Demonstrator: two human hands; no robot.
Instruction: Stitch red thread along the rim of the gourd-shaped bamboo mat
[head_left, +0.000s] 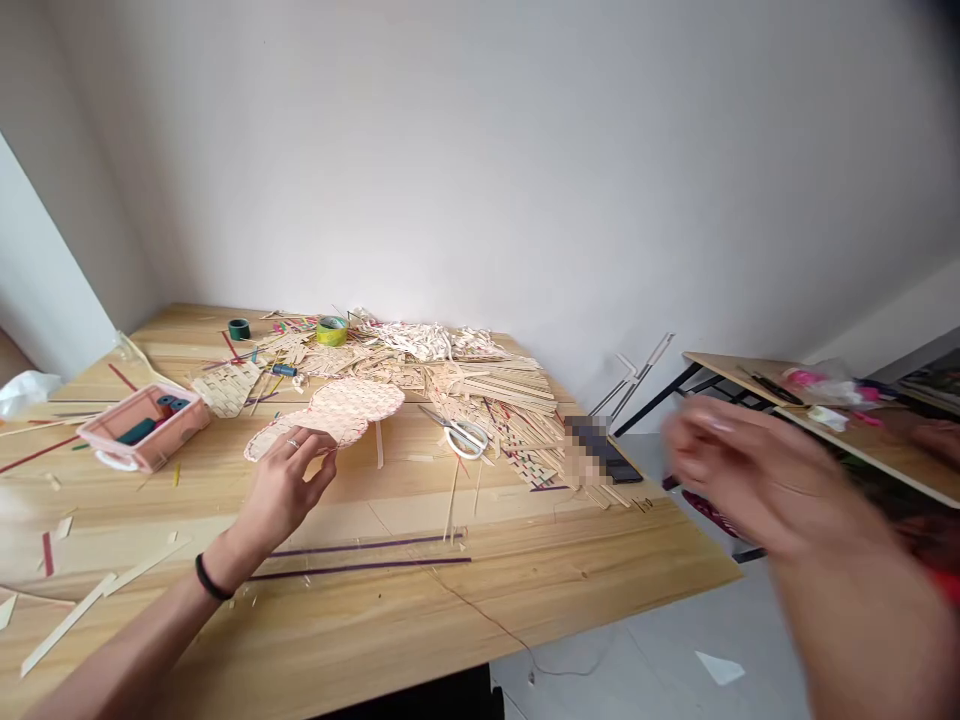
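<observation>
Beige woven piece [357, 402] sat pinched in the grip of the left hand [281, 492]; blurry right hand [757, 475] was kinda curled, couldn't tell if holding anything.

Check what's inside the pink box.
Inside the pink box: a dark green item, dark blue spool-like pieces and something reddish-brown. The near wall and these contents cover the bottom; anything underneath can't be seen.

A craft workroom, it seems, with handwork in flat strips.
Loose strips [499, 385] heap across a wooden table [337, 645] mid-frame, with scissors [451, 430] beside them, a yellow tape roll [331, 332] among them, and a pink box [171, 446] of thread spools [169, 403] at left; a woven piece [356, 402] shows left of center, a second table [892, 465] at right.
</observation>
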